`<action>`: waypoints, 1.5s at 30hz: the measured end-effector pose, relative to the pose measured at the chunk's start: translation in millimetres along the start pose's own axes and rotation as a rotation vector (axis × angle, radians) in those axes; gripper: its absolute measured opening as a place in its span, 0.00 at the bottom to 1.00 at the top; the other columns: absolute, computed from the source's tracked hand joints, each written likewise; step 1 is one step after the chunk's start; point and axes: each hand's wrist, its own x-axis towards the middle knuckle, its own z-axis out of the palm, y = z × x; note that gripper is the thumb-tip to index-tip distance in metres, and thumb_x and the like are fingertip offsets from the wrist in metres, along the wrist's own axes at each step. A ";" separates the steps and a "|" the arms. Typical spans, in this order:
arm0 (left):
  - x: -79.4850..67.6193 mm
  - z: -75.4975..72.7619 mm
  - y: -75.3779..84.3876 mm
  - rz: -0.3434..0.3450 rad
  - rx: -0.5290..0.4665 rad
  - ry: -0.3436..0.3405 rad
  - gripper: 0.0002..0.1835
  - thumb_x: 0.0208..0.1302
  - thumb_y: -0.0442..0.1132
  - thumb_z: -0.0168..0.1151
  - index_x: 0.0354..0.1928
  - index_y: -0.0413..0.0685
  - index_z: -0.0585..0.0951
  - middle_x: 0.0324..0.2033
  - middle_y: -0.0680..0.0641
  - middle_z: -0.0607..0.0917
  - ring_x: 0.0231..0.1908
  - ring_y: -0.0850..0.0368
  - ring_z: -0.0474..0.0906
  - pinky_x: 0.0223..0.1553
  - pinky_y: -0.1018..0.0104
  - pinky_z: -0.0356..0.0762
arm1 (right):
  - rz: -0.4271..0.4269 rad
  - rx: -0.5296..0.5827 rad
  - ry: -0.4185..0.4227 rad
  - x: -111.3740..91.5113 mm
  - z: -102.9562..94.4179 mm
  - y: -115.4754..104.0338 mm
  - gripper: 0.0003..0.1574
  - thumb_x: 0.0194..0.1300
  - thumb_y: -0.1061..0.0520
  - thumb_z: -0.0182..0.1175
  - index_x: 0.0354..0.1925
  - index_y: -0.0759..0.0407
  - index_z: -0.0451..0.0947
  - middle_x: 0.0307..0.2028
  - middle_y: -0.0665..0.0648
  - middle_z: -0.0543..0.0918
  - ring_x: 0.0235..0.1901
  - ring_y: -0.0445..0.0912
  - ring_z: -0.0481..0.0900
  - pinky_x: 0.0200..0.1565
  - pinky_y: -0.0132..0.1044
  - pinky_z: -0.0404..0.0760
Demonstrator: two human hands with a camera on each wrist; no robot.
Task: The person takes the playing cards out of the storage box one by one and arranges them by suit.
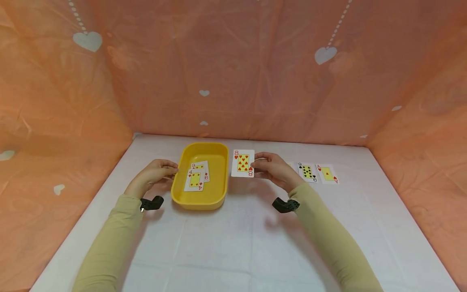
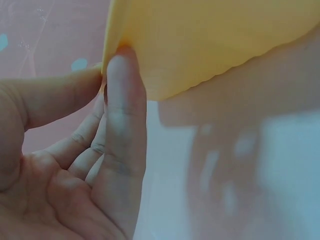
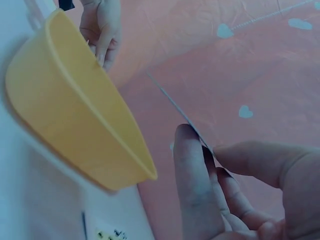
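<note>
My right hand (image 1: 271, 168) pinches a playing card, the eight of hearts (image 1: 243, 163), by its right edge, above the table just right of a yellow tub (image 1: 198, 206). In the right wrist view this card (image 3: 172, 102) is seen edge-on between thumb and fingers. With thumb and fingers my left hand (image 1: 155, 174) pinches the tub's left rim; the left wrist view shows the grip on the yellow wall (image 2: 200, 45) close up. Inside the tub lie a four of diamonds (image 1: 193, 180) and, partly under it, a nine of diamonds (image 1: 205, 172).
Right of my right hand, a black-suited card (image 1: 307, 172) and an ace of hearts (image 1: 327, 174) lie face up on the white table (image 1: 226, 251). Another card is mostly hidden behind that hand. Orange sheeting with hearts (image 1: 233, 73) walls the back and sides.
</note>
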 end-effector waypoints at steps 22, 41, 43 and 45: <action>-0.4 1.5 -2.4 -0.006 -0.001 -0.001 0.21 0.70 0.37 0.55 0.57 0.27 0.70 0.40 0.42 0.82 0.35 0.57 0.80 0.39 0.65 0.80 | 0.063 -0.085 0.054 -11.4 -25.0 48.7 0.23 0.65 0.67 0.57 0.55 0.75 0.62 0.33 0.56 0.81 0.31 0.41 0.81 0.34 0.32 0.80; 3.8 0.2 -0.7 0.022 0.010 0.022 0.20 0.68 0.37 0.57 0.55 0.27 0.72 0.37 0.44 0.83 0.33 0.57 0.80 0.38 0.64 0.80 | 0.154 -0.101 0.064 -7.1 -23.9 77.9 0.17 0.62 0.69 0.58 0.48 0.72 0.67 0.42 0.66 0.81 0.39 0.50 0.83 0.42 0.41 0.82; 3.1 0.2 -1.2 0.038 0.001 0.012 0.20 0.69 0.36 0.56 0.55 0.26 0.71 0.38 0.43 0.83 0.33 0.56 0.80 0.39 0.62 0.80 | 0.154 -0.104 0.066 -5.9 -23.4 79.0 0.16 0.62 0.69 0.58 0.48 0.72 0.67 0.43 0.65 0.81 0.39 0.50 0.83 0.42 0.40 0.82; 2.4 -0.1 -1.7 0.044 -0.009 0.006 0.20 0.69 0.36 0.55 0.55 0.26 0.71 0.40 0.42 0.83 0.34 0.56 0.81 0.40 0.60 0.80 | 0.152 -0.107 0.072 -5.2 -22.7 79.3 0.16 0.62 0.69 0.58 0.47 0.72 0.67 0.42 0.65 0.81 0.38 0.49 0.82 0.41 0.40 0.82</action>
